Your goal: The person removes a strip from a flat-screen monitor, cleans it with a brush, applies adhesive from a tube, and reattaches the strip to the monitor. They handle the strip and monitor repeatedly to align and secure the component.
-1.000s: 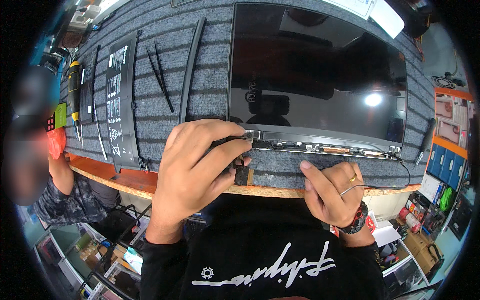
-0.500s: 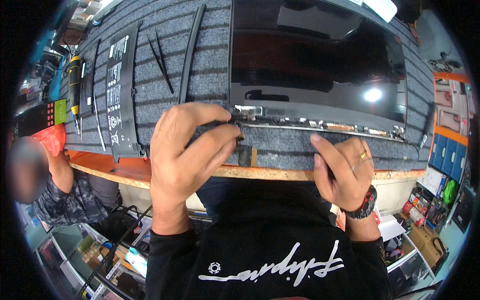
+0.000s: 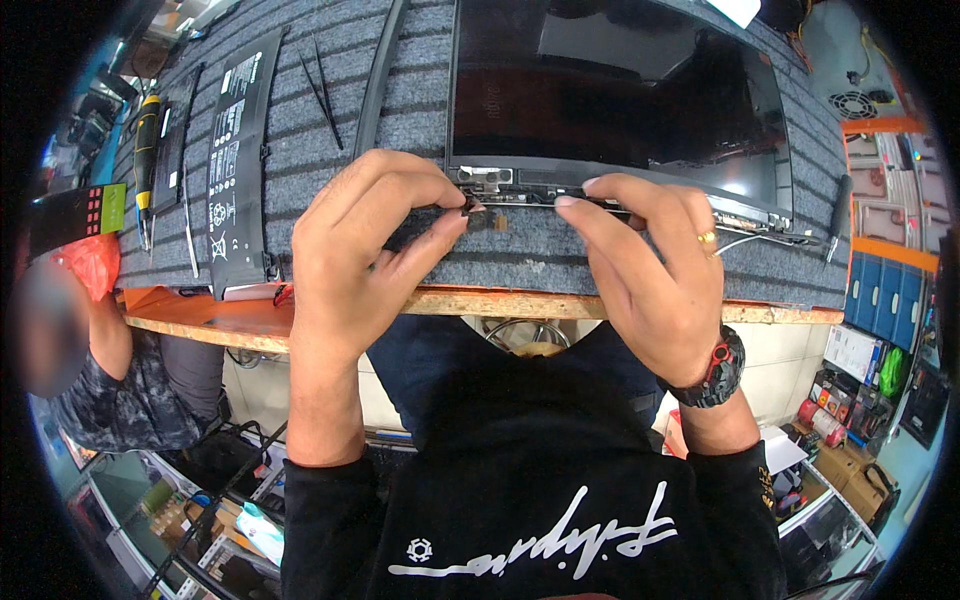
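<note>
I see both hands working at the near edge of a laptop display panel (image 3: 610, 110), a flat rectangle of dark glossy glass in a thin grey frame, lying screen up on the grey ribbed felt mat (image 3: 300, 170) that covers the worktop (image 3: 200, 315). The panel sits toward the far right of the mat, its bare hinge strip facing me. My left hand (image 3: 365, 250) curls over the left hinge (image 3: 485, 178), a small bright metal bracket; its grip is pressed together, thumb and forefinger pinching a small dark part right at that hinge, too small for me to make out. My right hand (image 3: 650, 265) wears a gold ring and a chunky black wristwatch with red trim (image 3: 715, 370); its fingertips (image 3: 568, 201) press down on the thin metal strip along the panel's lower edge, the grip half spread and flat rather than pinching. Thin wires (image 3: 745, 240) trail from the right hinge. Left of the hands lie a long flat black battery pack (image 3: 235, 150) with white printing, 1 pair of slim black tweezers (image 3: 322, 85), a narrow black bezel strip (image 3: 378, 75) and a yellow-and-black screwdriver (image 3: 146, 150). The worktop's front edge is raw orange-brown wood
</note>
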